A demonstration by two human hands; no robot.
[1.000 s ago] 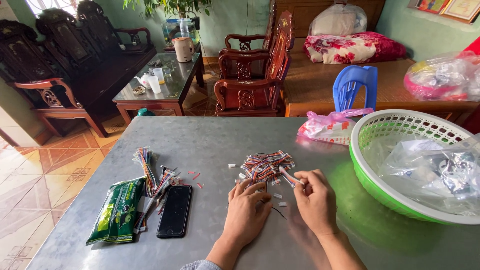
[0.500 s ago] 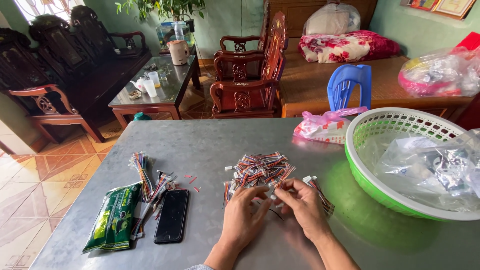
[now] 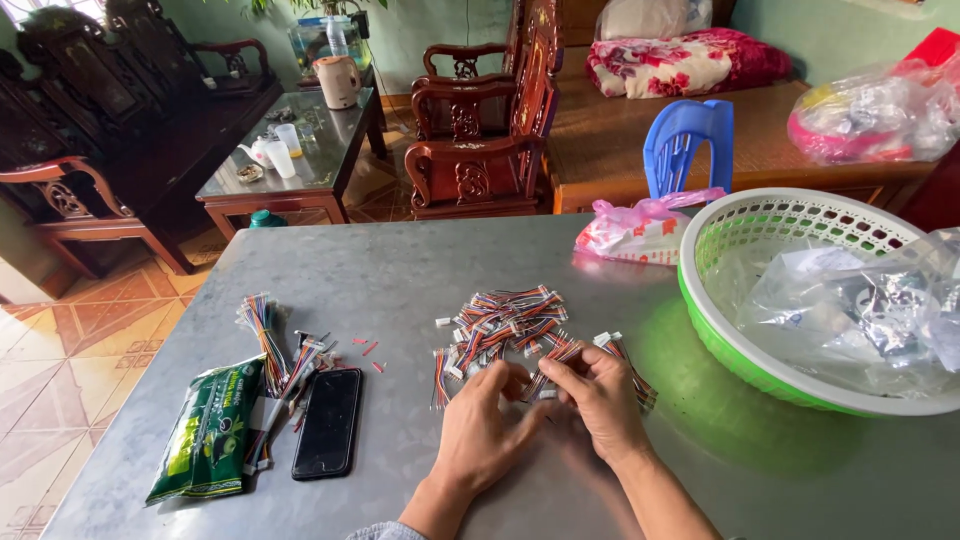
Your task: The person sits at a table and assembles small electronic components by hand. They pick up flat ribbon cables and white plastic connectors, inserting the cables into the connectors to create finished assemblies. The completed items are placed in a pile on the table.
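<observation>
- Far left of the fingers: one green foil packet [image 3: 207,432] lay flat near the table [image 3: 400,270] edge; one black phone [image 3: 328,422] lay face up just beside it.
- Between packet and phone, one bundle of multicoloured wires [image 3: 268,340] fanned out, a few loose red bits near it. Exact wire count could not be told.
- Left hand [image 3: 483,432]: fingers curled, tips pressed down among the short wire leads [image 3: 505,322] at the near edge of the pile. Whether it pinched one lead or several could not be told.
- The pile of leads, red, blue and white with small white connectors, sat just beyond both sets of fingertips, touching them. Too many and too tangled to count.
- Right hand [image 3: 600,398]: thumb and forefinger pinched a small clutch of leads, ends pointing right.
- Step in hand, as judged: sorting or gathering leads from the pile into a held bunch. The next pick would seem to call for teasing single leads free without snagging connectors.
- Right of the fingers: one pink plastic bag [image 3: 640,228], one green basket [image 3: 722,330] holding clear bags [image 3: 850,300].
</observation>
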